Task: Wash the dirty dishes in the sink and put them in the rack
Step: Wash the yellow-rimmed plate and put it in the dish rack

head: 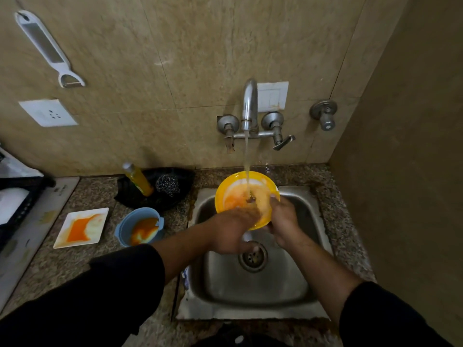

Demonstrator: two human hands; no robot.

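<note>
yellow plate: the yellow plate [226,190] is held over the back of the sink [260,289], tipped up so its dished face looks toward the camera and up into the stream. Makes sense, the water [246,156] from the tap [250,103] lands right on the orange mess and runs off the low edge into the basin.

which way it points: it's round, so no real long axis. The low rim is nearest the person, the high rim sits by the wall.

right hand: the right hand [284,221] is curled around the plate's near right edge, thumb side on the face, looks like it's the one carrying it.

left hand: the left hand [231,231] lies across the plate's lower face, fingers loosely bent. My guess is it's rubbing the residue off. It's blurry, so I can't tell if it's gripping the rim or just pressing flat.

still waiting: a white square plate [82,227] and a blue bowl [140,227], both smeared orange, sit on the tabletop [92,196] left of the sink, just beside each other.

cleaning stuff: soap bottle [137,179] and steel scrubber [167,185] rest on a black holder behind the bowl, within reach of the left hand.

rack: a dark rack [22,199] peeks in at far left, well apart from the sink.

progress: early I'd say, first dish under water, two dirty ones to go.
</note>
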